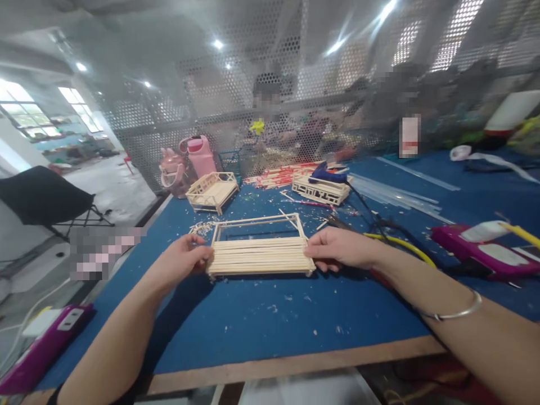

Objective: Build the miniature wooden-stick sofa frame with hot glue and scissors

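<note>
Person's got a little stick-built frame (pixel 260 247) sitting center of the frame on the blue table (pixel 253 326), w/ a deck of slats laid side by side at the front and an open rectangle of sticks behind it. Left hand (pixel 183 257) is pinched shut on the left end of the slat deck, right hand (pixel 337 247) is closed on the right end, thumb and fingers clamping the edge. So it's held from both sides, resting on the table, not lifted afaict.

Imo the way to do this bit well: keep pressure even from both ends so the slats stay flush and don't bow or pop, and keep it flat on the table while squeezing. Looks fragile, so light grip.

Pose: both forearms come in from the bottom corners and angle inward, wrists low, right wrist w/ a bangle (pixel 455 312).

Other stuff: two finished-looking stick pieces upper center, one (pixel 212 191) left and one (pixel 320 190) right w/ a blue glue gun (pixel 331 171) on top, yellow cable (pixel 400 244) at right, wood bits scattered around.
</note>
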`<action>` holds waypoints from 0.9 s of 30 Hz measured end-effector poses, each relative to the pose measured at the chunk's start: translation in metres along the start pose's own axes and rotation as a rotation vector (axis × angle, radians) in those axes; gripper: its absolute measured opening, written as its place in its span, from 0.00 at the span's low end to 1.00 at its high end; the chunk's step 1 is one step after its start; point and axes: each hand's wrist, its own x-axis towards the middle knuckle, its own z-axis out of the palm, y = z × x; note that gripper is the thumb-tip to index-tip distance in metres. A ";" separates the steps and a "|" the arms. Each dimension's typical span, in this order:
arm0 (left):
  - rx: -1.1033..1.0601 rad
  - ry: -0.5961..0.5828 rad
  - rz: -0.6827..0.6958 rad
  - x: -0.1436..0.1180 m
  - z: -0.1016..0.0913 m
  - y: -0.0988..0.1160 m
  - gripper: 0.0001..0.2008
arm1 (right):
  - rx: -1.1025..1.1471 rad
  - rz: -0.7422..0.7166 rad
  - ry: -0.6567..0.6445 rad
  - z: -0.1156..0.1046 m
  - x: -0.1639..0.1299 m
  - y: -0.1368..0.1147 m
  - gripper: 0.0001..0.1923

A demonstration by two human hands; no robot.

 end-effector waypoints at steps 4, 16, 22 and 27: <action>0.420 0.382 0.431 -0.011 0.013 0.024 0.11 | -0.029 -0.110 0.094 0.002 -0.003 -0.007 0.20; 0.625 -0.100 0.838 -0.035 0.086 0.056 0.15 | -0.336 -0.382 0.206 0.009 -0.009 -0.012 0.16; 0.587 -0.089 0.821 -0.036 0.084 0.054 0.13 | -0.435 -0.423 0.210 0.010 -0.008 -0.011 0.17; 0.608 -0.103 0.794 -0.037 0.083 0.053 0.14 | -0.501 -0.447 0.226 0.011 -0.007 -0.010 0.17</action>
